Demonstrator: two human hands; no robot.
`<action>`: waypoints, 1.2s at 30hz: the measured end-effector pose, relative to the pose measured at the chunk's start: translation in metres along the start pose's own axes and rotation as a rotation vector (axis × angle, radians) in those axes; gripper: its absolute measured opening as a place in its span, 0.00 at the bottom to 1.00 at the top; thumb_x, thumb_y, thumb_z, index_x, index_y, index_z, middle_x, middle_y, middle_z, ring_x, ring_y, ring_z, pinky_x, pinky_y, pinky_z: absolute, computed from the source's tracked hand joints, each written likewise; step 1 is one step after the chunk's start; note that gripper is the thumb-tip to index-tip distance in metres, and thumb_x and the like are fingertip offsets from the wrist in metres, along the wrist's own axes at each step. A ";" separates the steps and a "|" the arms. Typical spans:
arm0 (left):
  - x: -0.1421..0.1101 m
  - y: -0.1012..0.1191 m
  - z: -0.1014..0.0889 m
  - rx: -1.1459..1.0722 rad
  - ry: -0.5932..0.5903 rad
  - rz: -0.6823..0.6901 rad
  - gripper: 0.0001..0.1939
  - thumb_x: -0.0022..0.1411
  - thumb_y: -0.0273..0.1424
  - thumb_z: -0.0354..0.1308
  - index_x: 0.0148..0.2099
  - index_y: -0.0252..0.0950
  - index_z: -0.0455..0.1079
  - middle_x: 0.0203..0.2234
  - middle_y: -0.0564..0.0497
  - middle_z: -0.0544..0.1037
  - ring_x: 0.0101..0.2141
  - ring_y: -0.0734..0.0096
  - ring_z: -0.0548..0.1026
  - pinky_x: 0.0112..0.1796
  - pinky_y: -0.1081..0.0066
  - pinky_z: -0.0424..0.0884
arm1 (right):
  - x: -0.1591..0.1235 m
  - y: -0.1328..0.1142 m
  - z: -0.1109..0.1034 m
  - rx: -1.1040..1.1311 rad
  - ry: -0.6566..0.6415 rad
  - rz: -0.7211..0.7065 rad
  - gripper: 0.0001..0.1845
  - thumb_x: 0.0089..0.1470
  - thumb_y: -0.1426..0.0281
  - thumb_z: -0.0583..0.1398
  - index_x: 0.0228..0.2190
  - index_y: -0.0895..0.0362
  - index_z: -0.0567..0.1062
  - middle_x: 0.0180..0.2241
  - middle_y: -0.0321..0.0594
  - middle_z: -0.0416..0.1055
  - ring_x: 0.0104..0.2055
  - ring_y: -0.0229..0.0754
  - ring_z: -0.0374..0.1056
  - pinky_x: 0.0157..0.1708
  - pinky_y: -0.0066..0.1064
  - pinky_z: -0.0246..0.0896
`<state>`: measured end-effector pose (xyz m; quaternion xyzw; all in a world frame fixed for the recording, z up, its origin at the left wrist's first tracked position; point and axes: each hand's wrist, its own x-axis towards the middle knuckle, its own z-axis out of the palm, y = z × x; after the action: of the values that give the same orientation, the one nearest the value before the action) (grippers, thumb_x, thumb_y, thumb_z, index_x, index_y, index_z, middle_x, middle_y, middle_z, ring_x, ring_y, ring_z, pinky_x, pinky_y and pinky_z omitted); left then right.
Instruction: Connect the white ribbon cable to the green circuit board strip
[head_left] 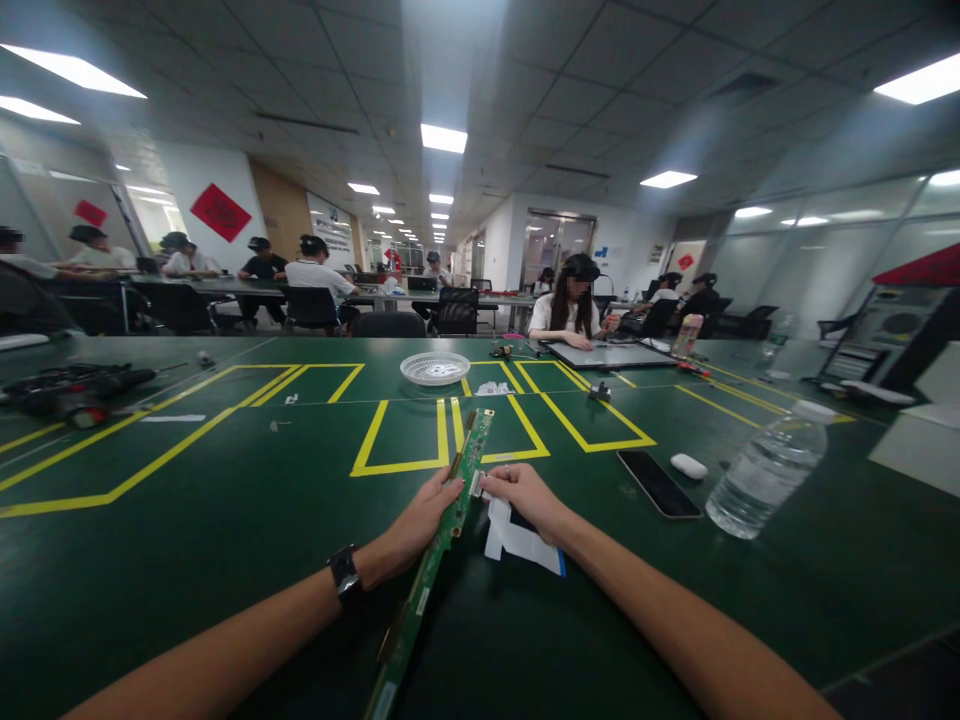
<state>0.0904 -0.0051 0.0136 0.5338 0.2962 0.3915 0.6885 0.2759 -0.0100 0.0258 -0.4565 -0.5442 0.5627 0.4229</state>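
Note:
A long, narrow green circuit board (431,565) slants up from the near edge of the view, its far end raised toward the middle of the table. My left hand (424,515) is closed around its left side, thumb on top; a dark watch sits on that wrist. My right hand (525,492) pinches the end of a white flat ribbon cable (525,545) at the board's right edge, beside a connector. The cable hangs folded below the fingers and has a blue tip. Whether its end sits inside the connector cannot be made out.
On the green table (285,560) are yellow tape outlines, a white basket (435,369), a phone (658,484), a white earbud case (688,466) and a water bottle (772,470). A power drill (79,390) lies left. Across the table a person (574,305) works at a flat panel (611,354).

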 end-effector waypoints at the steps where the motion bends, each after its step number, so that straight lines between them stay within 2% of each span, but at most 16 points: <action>1: 0.000 -0.001 -0.001 -0.001 0.001 0.000 0.22 0.62 0.41 0.56 0.55 0.35 0.65 0.33 0.50 0.78 0.26 0.77 0.73 0.27 0.79 0.69 | 0.000 0.000 0.000 -0.002 0.002 0.001 0.18 0.44 0.57 0.66 0.24 0.61 0.73 0.21 0.33 0.68 0.22 0.32 0.60 0.25 0.24 0.51; 5: 0.001 -0.004 -0.002 0.016 0.029 0.025 0.22 0.62 0.41 0.56 0.55 0.36 0.65 0.30 0.52 0.77 0.23 0.79 0.71 0.27 0.79 0.68 | 0.002 0.004 -0.001 -0.018 -0.005 -0.007 0.18 0.44 0.58 0.66 0.23 0.61 0.73 0.19 0.32 0.66 0.21 0.31 0.58 0.23 0.24 0.48; 11: 0.001 -0.005 -0.002 0.024 0.013 0.022 0.25 0.61 0.42 0.57 0.57 0.36 0.63 0.35 0.49 0.77 0.31 0.73 0.75 0.29 0.77 0.70 | 0.006 0.010 -0.004 -0.027 -0.022 -0.031 0.18 0.45 0.57 0.65 0.23 0.61 0.73 0.19 0.32 0.66 0.21 0.31 0.57 0.23 0.24 0.48; 18: 0.002 -0.006 -0.004 0.050 -0.005 0.022 0.27 0.61 0.44 0.55 0.58 0.36 0.61 0.37 0.48 0.77 0.32 0.71 0.74 0.30 0.75 0.69 | 0.001 0.002 -0.001 -0.073 -0.006 -0.030 0.17 0.46 0.59 0.64 0.23 0.62 0.73 0.19 0.33 0.66 0.21 0.31 0.57 0.23 0.24 0.48; 21: -0.002 -0.002 -0.002 0.124 -0.018 0.034 0.28 0.63 0.45 0.52 0.60 0.37 0.58 0.41 0.46 0.77 0.35 0.69 0.75 0.33 0.72 0.71 | 0.000 0.001 0.001 -0.099 -0.004 -0.043 0.16 0.47 0.60 0.64 0.23 0.62 0.73 0.20 0.33 0.67 0.21 0.31 0.57 0.23 0.23 0.48; 23: -0.004 0.002 0.000 0.225 -0.025 0.069 0.27 0.65 0.45 0.50 0.61 0.38 0.57 0.45 0.46 0.75 0.40 0.66 0.75 0.39 0.69 0.71 | 0.000 0.002 0.001 -0.118 -0.011 -0.049 0.15 0.47 0.61 0.64 0.23 0.62 0.73 0.20 0.33 0.67 0.21 0.31 0.57 0.22 0.23 0.48; 27: -0.006 0.006 -0.001 0.437 -0.056 0.176 0.25 0.66 0.43 0.47 0.61 0.37 0.59 0.55 0.46 0.69 0.53 0.62 0.67 0.55 0.64 0.61 | -0.001 0.004 0.002 -0.143 -0.008 -0.053 0.13 0.48 0.63 0.63 0.23 0.62 0.74 0.20 0.34 0.68 0.21 0.31 0.58 0.21 0.23 0.49; 31: -0.005 0.005 -0.004 0.542 -0.090 0.185 0.27 0.67 0.44 0.44 0.63 0.36 0.56 0.58 0.45 0.65 0.57 0.60 0.63 0.58 0.63 0.57 | -0.003 0.003 0.006 -0.138 0.028 -0.072 0.13 0.47 0.64 0.63 0.24 0.62 0.75 0.22 0.36 0.70 0.23 0.32 0.62 0.24 0.23 0.53; 36: -0.005 0.006 -0.001 0.573 -0.100 0.175 0.28 0.67 0.44 0.43 0.64 0.35 0.53 0.60 0.44 0.62 0.59 0.58 0.60 0.60 0.61 0.53 | -0.005 0.003 0.011 -0.055 0.100 -0.052 0.14 0.45 0.63 0.64 0.23 0.63 0.75 0.21 0.36 0.70 0.21 0.33 0.62 0.24 0.24 0.55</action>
<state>0.0852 -0.0081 0.0192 0.7485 0.3131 0.3232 0.4871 0.2659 -0.0172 0.0231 -0.4810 -0.5494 0.5128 0.4514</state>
